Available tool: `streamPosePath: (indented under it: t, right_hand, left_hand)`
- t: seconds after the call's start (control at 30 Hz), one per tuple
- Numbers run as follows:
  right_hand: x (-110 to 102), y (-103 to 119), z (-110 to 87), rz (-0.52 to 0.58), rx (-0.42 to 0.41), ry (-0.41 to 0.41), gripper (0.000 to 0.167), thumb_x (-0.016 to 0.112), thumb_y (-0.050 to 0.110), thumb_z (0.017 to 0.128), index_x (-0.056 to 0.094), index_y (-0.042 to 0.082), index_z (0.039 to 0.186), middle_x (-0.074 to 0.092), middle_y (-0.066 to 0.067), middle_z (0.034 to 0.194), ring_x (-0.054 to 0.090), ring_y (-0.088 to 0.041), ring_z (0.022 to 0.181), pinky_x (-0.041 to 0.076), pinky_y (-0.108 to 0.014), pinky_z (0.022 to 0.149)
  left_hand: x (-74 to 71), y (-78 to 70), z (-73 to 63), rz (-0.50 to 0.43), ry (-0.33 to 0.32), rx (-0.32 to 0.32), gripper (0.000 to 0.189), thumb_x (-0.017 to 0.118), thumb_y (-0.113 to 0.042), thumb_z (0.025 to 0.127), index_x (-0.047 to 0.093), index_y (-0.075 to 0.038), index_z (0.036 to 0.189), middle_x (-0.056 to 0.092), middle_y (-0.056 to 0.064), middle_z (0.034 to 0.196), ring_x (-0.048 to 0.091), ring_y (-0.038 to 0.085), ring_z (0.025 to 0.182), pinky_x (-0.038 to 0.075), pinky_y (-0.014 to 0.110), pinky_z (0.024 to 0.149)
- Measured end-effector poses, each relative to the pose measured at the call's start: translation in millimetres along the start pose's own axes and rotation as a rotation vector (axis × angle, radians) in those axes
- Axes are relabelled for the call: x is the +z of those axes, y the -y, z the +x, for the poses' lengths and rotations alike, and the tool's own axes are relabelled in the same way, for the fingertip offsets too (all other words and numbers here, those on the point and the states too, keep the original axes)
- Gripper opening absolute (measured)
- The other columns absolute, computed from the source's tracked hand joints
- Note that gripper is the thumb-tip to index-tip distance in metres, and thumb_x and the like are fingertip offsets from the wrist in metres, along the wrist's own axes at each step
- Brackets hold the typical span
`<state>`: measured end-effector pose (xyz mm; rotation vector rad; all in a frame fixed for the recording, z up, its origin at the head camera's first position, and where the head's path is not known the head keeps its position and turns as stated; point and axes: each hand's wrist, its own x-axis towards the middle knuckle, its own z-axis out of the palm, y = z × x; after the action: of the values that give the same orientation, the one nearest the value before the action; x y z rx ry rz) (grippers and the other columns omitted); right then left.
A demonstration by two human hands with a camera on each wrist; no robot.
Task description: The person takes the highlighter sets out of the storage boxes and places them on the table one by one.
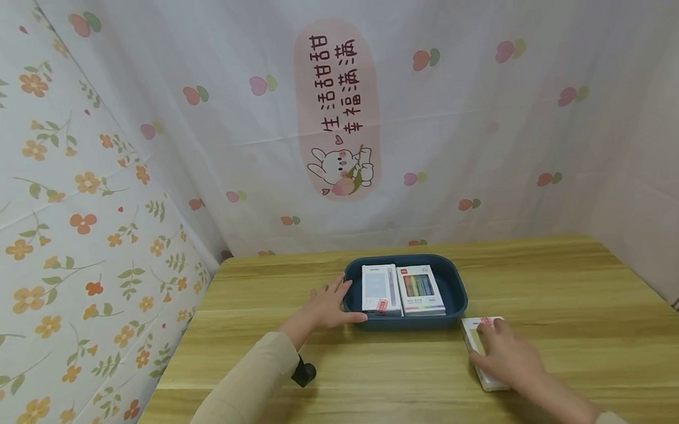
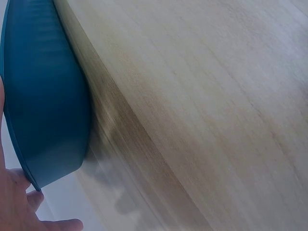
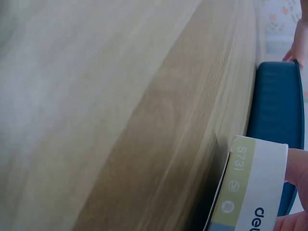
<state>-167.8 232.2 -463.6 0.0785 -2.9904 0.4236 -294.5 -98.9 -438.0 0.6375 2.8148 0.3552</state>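
A dark blue plastic tray (image 1: 417, 324) stands at the back middle of the table, with two flat boxes leaning in it. One is a white box (image 1: 376, 287) with a pale blue panel and a red sticker; beside it, another white box (image 1: 419, 290) shows coloured strokes on a dark window. My left hand (image 1: 323, 307) holds the tray's left end, thumb at the front rim, fingers at the short side. With my right hand (image 1: 507, 355) I grip a white box (image 3: 263, 178) with a yellow-green band marked S731, just off the tray's front right corner.
The wood-grain table (image 1: 395, 388) reaches back to a printed white curtain (image 1: 485, 134). A flowered cloth (image 1: 57, 220) hangs along the left side. A small black object (image 1: 304, 372) shows beside my left sleeve.
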Motion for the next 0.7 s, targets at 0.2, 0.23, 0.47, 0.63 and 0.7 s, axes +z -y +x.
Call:
streamPosePath:
  t: [0.2, 0.23, 0.47, 0.63, 0.7]
  right_hand:
    - [0.7, 4.1, -3.3, -0.008, -0.007, 0.016, 0.052, 0.066, 0.034, 0.073, 0.057, -0.002, 0.109, 0.049, -0.029, 0.107, 0.054, -0.039, 0.071, 0.045, -0.051, 0.056]
    - [1.3, 4.4, -3.8, -0.01, -0.009, 0.015, 0.052, 0.066, 0.034, 0.073, 0.057, -0.001, 0.109, 0.049, -0.029, 0.108, 0.054, -0.04, 0.072, 0.045, -0.052, 0.057]
    - [5.6, 6.0, -7.5, -0.005, -0.005, 0.016, 0.051, 0.066, 0.035, 0.072, 0.055, 0.001, 0.109, 0.046, -0.031, 0.112, 0.053, -0.041, 0.073, 0.044, -0.048, 0.052]
    - [5.7, 8.9, -9.2, -0.009, -0.012, 0.012, 0.052, 0.066, 0.037, 0.073, 0.055, 0.001, 0.109, 0.047, -0.03, 0.111, 0.053, -0.04, 0.07, 0.044, -0.047, 0.052]
    - [5.0, 10.2, -9.5, -0.014, -0.016, 0.016, 0.052, 0.067, 0.038, 0.074, 0.055, 0.001, 0.108, 0.047, -0.03, 0.109, 0.053, -0.039, 0.069, 0.044, -0.047, 0.052]
  left_hand:
    - [-0.2, -0.1, 0.5, -0.003, 0.005, -0.003, 0.096, 0.049, -0.074, 0.074, 0.021, -0.019, 0.147, 0.008, 0.005, 0.154, 0.024, 0.044, 0.133, 0.012, 0.064, 0.103]
    - [-0.2, -0.1, 0.5, -0.005, 0.007, -0.003, 0.096, 0.049, -0.074, 0.074, 0.021, -0.019, 0.147, 0.008, 0.005, 0.154, 0.024, 0.044, 0.133, 0.012, 0.064, 0.103]
    - [-0.5, -0.6, 0.1, -0.007, 0.003, 0.0, 0.095, 0.049, -0.074, 0.074, 0.022, -0.018, 0.147, 0.01, 0.008, 0.154, 0.025, 0.045, 0.132, 0.012, 0.065, 0.103]
    - [-0.9, -1.1, -0.3, -0.009, 0.004, -0.003, 0.096, 0.049, -0.074, 0.074, 0.022, -0.018, 0.147, 0.009, 0.008, 0.154, 0.025, 0.045, 0.132, 0.012, 0.065, 0.103]
    - [-1.1, -1.2, 0.0, -0.009, 0.005, -0.003, 0.096, 0.049, -0.074, 0.074, 0.022, -0.018, 0.147, 0.009, 0.007, 0.154, 0.024, 0.045, 0.132, 0.011, 0.065, 0.103]
